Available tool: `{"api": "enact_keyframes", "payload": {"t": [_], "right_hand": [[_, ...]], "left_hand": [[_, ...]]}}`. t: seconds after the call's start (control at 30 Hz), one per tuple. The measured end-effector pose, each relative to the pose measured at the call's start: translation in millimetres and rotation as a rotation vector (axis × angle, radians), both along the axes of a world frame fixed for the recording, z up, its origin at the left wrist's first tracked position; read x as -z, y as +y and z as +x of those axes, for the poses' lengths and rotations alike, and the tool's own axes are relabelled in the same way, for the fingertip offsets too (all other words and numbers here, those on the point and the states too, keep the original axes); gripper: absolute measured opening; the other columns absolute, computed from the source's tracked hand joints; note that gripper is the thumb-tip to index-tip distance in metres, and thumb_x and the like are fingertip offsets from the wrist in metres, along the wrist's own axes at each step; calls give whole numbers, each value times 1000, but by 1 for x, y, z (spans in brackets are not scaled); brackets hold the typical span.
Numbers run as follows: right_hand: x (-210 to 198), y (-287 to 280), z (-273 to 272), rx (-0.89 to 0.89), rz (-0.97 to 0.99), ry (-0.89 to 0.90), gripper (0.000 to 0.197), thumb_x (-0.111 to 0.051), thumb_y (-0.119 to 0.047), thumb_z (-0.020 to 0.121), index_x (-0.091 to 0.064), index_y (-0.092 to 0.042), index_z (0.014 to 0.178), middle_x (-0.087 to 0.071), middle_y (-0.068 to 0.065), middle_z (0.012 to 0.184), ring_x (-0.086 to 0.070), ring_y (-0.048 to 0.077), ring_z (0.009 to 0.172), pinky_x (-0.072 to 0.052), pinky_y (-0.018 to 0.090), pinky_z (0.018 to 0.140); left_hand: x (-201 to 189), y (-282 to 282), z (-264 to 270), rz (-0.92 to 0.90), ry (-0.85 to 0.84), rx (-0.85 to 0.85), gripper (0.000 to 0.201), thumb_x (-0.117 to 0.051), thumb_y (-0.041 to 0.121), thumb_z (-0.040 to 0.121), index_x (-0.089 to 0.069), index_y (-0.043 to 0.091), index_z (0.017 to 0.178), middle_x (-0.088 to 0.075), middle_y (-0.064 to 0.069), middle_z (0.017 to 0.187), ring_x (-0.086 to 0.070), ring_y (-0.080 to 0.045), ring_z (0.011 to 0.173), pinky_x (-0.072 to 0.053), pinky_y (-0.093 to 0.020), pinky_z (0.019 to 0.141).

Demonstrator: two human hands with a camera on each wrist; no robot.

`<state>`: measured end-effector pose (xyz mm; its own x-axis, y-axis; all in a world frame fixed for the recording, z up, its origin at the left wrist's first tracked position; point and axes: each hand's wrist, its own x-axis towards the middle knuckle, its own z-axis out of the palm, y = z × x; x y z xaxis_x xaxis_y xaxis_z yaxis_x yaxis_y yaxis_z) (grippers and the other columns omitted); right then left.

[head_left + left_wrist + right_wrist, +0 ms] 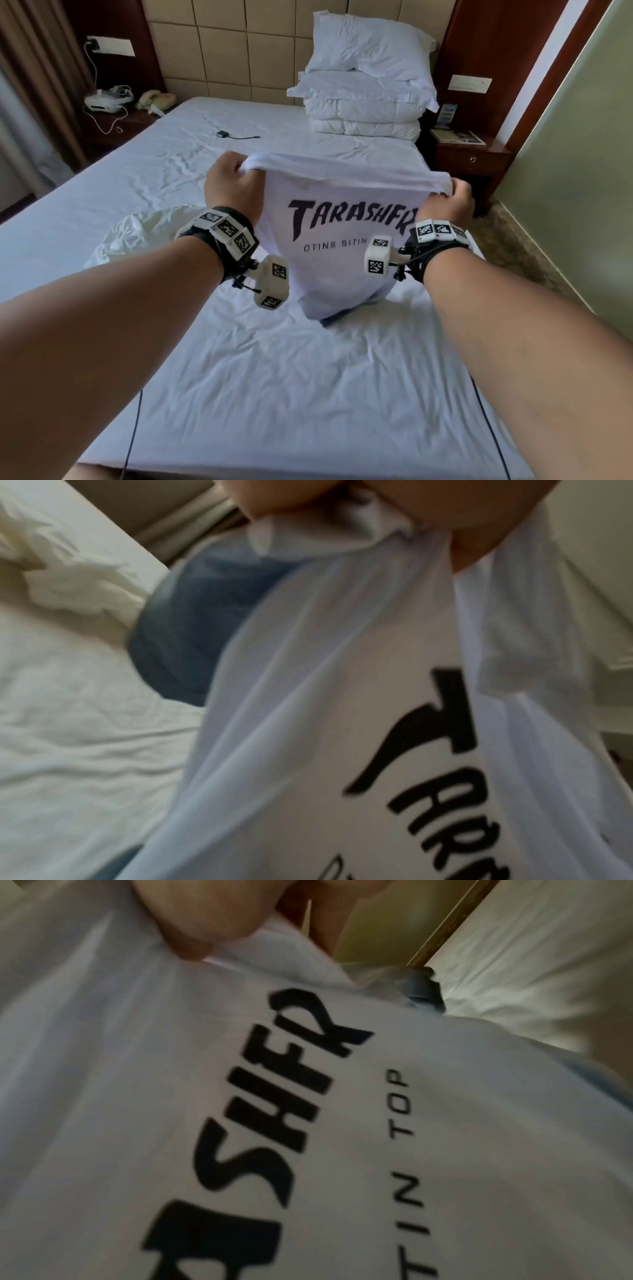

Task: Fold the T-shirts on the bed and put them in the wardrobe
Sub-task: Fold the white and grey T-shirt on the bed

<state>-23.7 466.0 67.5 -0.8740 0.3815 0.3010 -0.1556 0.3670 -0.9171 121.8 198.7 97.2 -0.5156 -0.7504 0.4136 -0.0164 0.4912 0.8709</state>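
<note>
Head view: left hand (233,183), right hand (445,202) grip T-shirt (339,246) top corners; hem seemingly touches bed (274,377).

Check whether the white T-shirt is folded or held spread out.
Spread, not folded: the left hand and right hand grip the T-shirt's top corners, print facing the camera, its lower end bunched on the bed.

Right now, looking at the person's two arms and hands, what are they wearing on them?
Both forearms are bare, with no sleeves showing. Each wrist carries a black strap band ringed with white blocks printed with black square-pattern markers; the right wrist's band matches. A white cube-shaped camera module with the same markers hangs beneath the left wrist, and another beneath the right. The left hand and right hand are ungloved.
</note>
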Motion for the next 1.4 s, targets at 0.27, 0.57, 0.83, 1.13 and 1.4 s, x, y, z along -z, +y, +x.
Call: {"api": "enact_keyframes", "payload": {"t": [0.27, 0.57, 0.83, 1.13, 1.4], "right_hand": [[54, -19, -29, -92, 344, -213, 17, -40, -14, 86, -46, -21, 73, -46, 12, 86, -41, 27, 68, -31, 32, 54], [86, -54, -109, -115, 371, -327, 20, -43, -11, 94, -61, -8, 84, -63, 16, 90, -55, 36, 84, -39, 33, 72], [118, -104, -182, -441, 243, -270, 77, -64, -27, 89, -30, -27, 158, -34, 4, 161, -38, 22, 145, -37, 37, 116], [252, -58, -78, -317, 159, -367, 39, -67, -44, 76, -67, -16, 104, -66, 2, 106, -60, 21, 102, -47, 31, 88], [243, -44, -17, -237, 19, -536, 44, -55, -43, 96, -62, -4, 76, -58, 5, 70, -54, 36, 82, -41, 38, 73]], "left_hand": [[64, -56, -9, 83, -163, -63, 16, -51, 26, 82, -62, 14, 81, -56, 4, 66, -52, -21, 67, -41, -29, 61], [148, -104, -69, -64, -526, -18, 24, -65, 33, 87, -76, 22, 105, -70, -7, 103, -65, -31, 97, -50, -33, 87], [162, -148, -157, 74, -527, -135, 40, -47, 34, 96, -68, 1, 103, -66, -18, 94, -63, -39, 95, -45, -36, 77], [233, -100, -126, -109, -585, 41, 52, -70, 29, 83, -59, 19, 133, -58, -13, 129, -52, -27, 119, -42, -41, 106], [271, -36, -52, 242, -713, 89, 16, -55, 15, 83, -67, 13, 72, -64, 0, 57, -65, -28, 66, -49, -33, 61]]}}
